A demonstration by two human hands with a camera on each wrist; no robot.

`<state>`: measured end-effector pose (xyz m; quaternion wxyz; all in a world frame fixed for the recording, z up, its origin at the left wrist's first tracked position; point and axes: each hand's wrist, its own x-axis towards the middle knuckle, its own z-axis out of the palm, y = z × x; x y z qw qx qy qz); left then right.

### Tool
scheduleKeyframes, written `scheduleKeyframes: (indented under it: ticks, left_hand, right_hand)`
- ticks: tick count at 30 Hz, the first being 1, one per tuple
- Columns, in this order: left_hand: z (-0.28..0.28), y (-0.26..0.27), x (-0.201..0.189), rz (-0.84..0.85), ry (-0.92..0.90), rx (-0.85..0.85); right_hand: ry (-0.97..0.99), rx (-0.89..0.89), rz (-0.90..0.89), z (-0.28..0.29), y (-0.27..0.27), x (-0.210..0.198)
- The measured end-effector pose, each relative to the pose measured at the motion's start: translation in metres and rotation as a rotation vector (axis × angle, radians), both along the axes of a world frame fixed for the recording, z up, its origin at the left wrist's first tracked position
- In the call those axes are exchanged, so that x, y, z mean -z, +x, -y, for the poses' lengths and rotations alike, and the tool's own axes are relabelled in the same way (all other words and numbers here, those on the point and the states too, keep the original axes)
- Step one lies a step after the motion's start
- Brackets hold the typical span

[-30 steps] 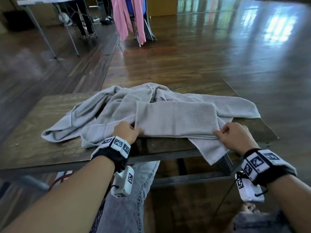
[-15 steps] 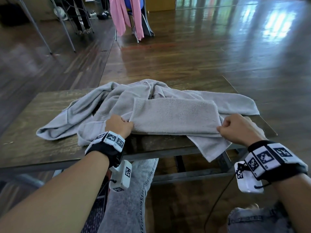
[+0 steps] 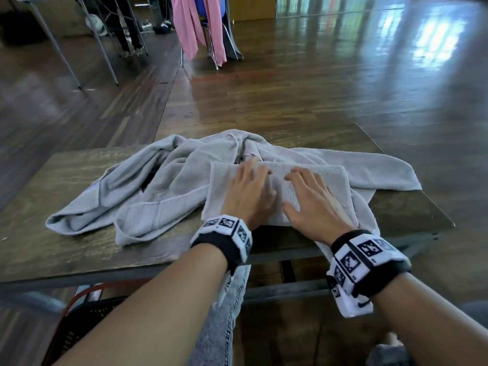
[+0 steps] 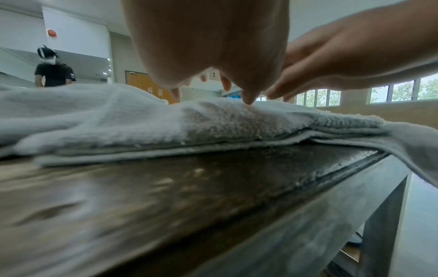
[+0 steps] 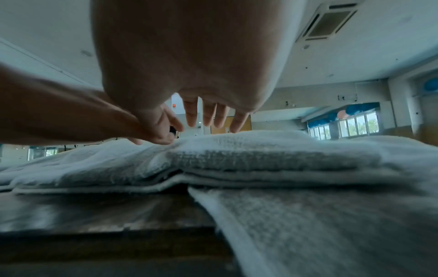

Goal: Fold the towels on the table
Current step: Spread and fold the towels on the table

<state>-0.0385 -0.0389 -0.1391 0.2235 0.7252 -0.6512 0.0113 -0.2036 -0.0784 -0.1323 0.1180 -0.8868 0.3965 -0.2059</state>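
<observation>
A folded grey towel (image 3: 335, 186) lies on top of a heap of unfolded grey towels (image 3: 169, 180) on the dark wooden table (image 3: 66, 249). My left hand (image 3: 250, 191) and right hand (image 3: 311, 199) lie side by side on its middle, fingers straight and spread, palms down on the cloth. In the left wrist view my left hand's fingertips (image 4: 247, 99) touch the folded towel (image 4: 213, 121). The right wrist view shows my right hand's fingers (image 5: 213, 116) spread just over the folded towel (image 5: 260, 150), with its layered edges visible. One towel end hangs over the table's front edge (image 3: 367, 223).
Behind the table stretches a shiny wooden floor (image 3: 343, 75). A chair draped with pink cloth (image 3: 200, 25) stands at the back, with another table's legs (image 3: 52, 43) to the left. A person in black (image 4: 53, 69) stands far off. My knees in jeans (image 3: 227, 326) are under the table.
Both hands let go of the folded towel's left and right ends and moved inward onto its middle, now lying flat on it. The camera view has shifted closer.
</observation>
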Motion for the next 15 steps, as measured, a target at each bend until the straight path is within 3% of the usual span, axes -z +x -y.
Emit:
scheduleKeyframes:
  ticks: [2, 6, 15]
  left_hand:
    - [0.011, -0.005, 0.012, -0.015, 0.13, 0.008]
    - [0.018, 0.005, 0.04, -0.048, 0.334, -0.007]
    - [0.011, 0.032, 0.044, -0.074, 0.373, -0.061]
  right_hand:
    - [0.068, -0.003, -0.046, 0.011, 0.013, 0.006]
    - [0.205, -0.008, -0.331, 0.028, 0.018, 0.032]
    - [0.242, 0.029, -0.312, 0.036, 0.008, 0.041]
